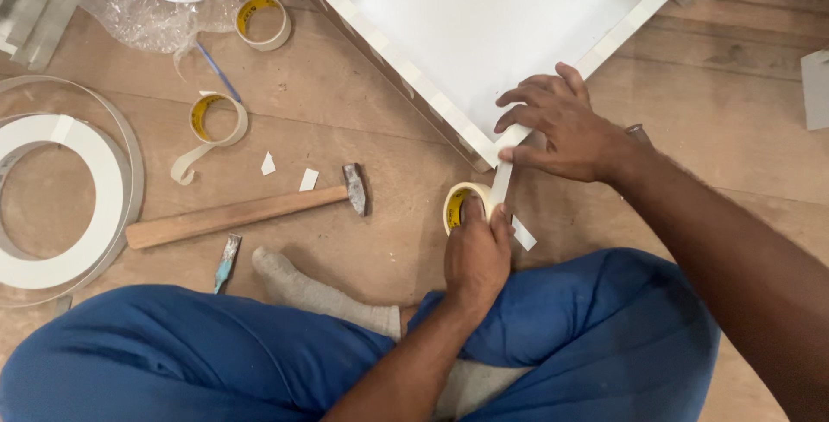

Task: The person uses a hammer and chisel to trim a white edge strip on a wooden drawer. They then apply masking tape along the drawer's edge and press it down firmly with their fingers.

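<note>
My left hand [477,253] grips a roll of pale masking tape [456,202] with a yellow core, fingers hooked through its middle. A strip of tape [501,182] runs from the roll up to the near corner of a white box-shaped panel [484,33] lying on the wooden floor. My right hand [561,124] presses that strip onto the panel's corner, thumb and fingers spread over the edge. I sit cross-legged in blue trousers and grey socks.
A wooden-handled hammer [242,212] lies left of the roll, with a small chisel [227,260] by my foot. Two more tape rolls [218,120] [263,23], a coil of white edge banding [60,202], a plastic bag and paper scraps lie farther left.
</note>
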